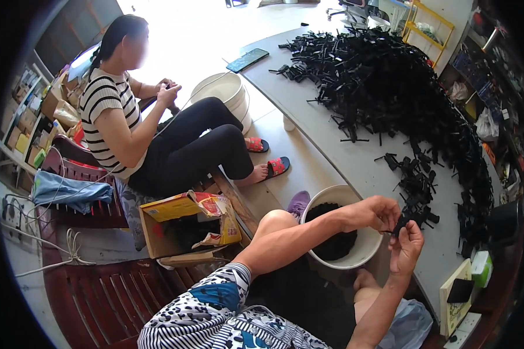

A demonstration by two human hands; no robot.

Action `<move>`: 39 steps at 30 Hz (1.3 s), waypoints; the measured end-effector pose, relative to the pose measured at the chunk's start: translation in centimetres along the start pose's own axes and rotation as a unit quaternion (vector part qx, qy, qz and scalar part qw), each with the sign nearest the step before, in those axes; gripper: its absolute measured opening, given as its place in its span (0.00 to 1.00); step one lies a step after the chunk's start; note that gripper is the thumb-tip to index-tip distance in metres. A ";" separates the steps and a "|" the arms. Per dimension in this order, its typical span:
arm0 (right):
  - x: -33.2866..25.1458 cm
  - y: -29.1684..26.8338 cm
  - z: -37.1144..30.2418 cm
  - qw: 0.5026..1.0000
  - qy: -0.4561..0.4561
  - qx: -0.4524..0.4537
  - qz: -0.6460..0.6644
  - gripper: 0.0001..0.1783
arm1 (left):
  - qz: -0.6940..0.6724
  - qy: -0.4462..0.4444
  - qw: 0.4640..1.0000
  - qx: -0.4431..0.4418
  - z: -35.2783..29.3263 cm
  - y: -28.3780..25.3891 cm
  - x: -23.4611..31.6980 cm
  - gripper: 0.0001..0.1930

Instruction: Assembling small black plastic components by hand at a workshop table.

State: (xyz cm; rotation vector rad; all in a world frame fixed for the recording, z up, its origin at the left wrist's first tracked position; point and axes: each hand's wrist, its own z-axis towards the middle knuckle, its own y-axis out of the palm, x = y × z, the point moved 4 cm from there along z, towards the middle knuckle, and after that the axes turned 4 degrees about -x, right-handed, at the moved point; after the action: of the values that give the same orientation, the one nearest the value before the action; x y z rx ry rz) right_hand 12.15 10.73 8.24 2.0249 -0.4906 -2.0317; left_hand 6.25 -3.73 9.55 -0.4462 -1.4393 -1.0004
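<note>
Together, left hand (pixel 374 214), right hand (pixel 407 246), holding black part (pixel 400 225)

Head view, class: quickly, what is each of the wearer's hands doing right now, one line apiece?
Left hand: fingers bent beside a small black part; whether they grip it cannot be told.
Right hand: closed, pinching that part.

Left of the grey desk (pixel 361 160) spreads a pale tiled floor (pixel 308 166); farther left stand a dark-red slatted bench (pixel 108 291) and loaded shelving (pixel 26 110). Crowded shelves (pixel 509 104) line the desk's right side, and bright white light (pixel 204 29) floods in beyond its far end.
</note>
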 end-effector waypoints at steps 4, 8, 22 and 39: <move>-0.3 -0.1 0.0 0.996 0.007 -0.028 0.089 0.10 | -0.135 0.005 0.988 -0.077 0.0 0.4 0.3 0.18; 0.1 0.3 0.2 0.994 0.021 -0.014 0.102 0.11 | -0.184 0.005 0.981 -0.055 -0.2 1.2 0.7 0.14; 0.6 2.9 -0.6 0.961 -0.087 -0.001 -0.263 0.11 | 0.039 -0.100 0.991 0.076 -0.9 0.2 -0.9 0.08; -0.3 3.6 -1.3 0.875 -0.178 0.078 -0.443 0.11 | 0.048 -0.023 0.976 0.211 -0.5 1.1 -2.4 0.11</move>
State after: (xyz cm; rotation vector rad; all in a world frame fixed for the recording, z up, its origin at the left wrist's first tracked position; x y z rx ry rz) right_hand 13.20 7.49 9.93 2.2006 0.3321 -2.9935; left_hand 7.84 -2.82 7.56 -0.2244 -1.6062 -0.5852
